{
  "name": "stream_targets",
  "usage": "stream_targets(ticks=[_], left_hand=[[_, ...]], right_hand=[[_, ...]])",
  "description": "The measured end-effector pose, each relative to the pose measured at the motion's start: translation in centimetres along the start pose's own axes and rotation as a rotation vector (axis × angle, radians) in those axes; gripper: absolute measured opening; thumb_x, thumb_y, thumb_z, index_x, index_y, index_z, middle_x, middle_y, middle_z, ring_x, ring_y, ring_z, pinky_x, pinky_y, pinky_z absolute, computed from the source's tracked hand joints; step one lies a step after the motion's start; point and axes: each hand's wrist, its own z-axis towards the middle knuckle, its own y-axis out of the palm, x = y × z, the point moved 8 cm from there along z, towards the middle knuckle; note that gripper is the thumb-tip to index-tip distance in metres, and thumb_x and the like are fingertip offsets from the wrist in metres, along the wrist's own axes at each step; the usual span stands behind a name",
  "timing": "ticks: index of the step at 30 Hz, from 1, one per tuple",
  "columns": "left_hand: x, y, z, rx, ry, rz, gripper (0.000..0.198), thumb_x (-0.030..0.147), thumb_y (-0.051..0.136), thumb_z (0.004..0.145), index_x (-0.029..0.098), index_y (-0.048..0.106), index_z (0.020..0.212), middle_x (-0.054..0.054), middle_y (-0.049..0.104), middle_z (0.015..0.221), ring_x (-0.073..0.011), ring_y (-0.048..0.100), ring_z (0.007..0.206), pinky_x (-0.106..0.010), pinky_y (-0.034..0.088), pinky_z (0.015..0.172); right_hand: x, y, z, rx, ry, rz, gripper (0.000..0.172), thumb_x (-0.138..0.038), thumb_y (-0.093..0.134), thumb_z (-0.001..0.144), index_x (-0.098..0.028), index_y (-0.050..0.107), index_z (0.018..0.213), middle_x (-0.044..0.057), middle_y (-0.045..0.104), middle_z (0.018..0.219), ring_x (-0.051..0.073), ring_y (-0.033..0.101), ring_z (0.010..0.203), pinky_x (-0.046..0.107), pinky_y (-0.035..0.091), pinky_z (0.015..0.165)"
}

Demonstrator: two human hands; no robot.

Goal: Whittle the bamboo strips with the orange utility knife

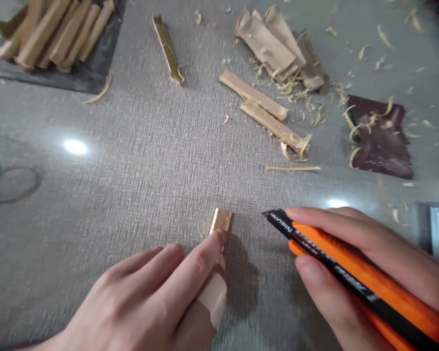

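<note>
A short wooden strip [223, 220] lies against the table under my left hand [149, 292]. The index finger presses on it from above, and the thumb, wrapped in a white bandage [214, 295], sits against its side. Most of the strip's near end is hidden by the fingers. In my right hand [336, 273] is an orange and black utility knife [332, 263], gripped between thumb and fingers. Its dark blade tip points left, a little to the right of the strip and apart from it.
Wooden sticks [58, 36] lie on a dark mat [91, 85] at far left. Other strips [274, 124], crumpled sandpaper [267, 44], a dark sandpaper piece [382, 141], a thin sliver [293, 168] and curled shavings lie ahead and right. A greenish strip [168, 48] lies top centre.
</note>
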Motion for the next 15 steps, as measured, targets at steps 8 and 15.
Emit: stream_targets(ticks=[8, 15], left_hand=[[-0.6, -0.6, 0.3, 0.004, 0.031, 0.117, 0.022, 0.014, 0.067, 0.094, 0.017, 0.068, 0.116, -0.013, 0.070, 0.136, -0.0244, 0.076, 0.094, -0.039, 0.067, 0.065], [-0.5, -1.1, 1.6, 0.055, -0.014, 0.080, 0.031, 0.006, 0.069, 0.090, 0.015, 0.066, 0.120, -0.010, 0.078, 0.114, -0.0230, 0.074, 0.089, -0.039, 0.066, 0.073]], right_hand=[[1.0, -1.2, -0.7, 0.170, 0.058, 0.059, 0.014, -0.037, 0.076, 0.091, -0.032, 0.075, 0.104, -0.004, 0.074, 0.075, 0.011, 0.064, 0.046, 0.020, 0.049, 0.039], [0.2, -0.9, -0.4, 0.106, -0.028, 0.092, 0.032, -0.040, 0.075, 0.092, -0.030, 0.069, 0.122, -0.003, 0.079, 0.080, 0.014, 0.072, 0.052, 0.018, 0.055, 0.043]])
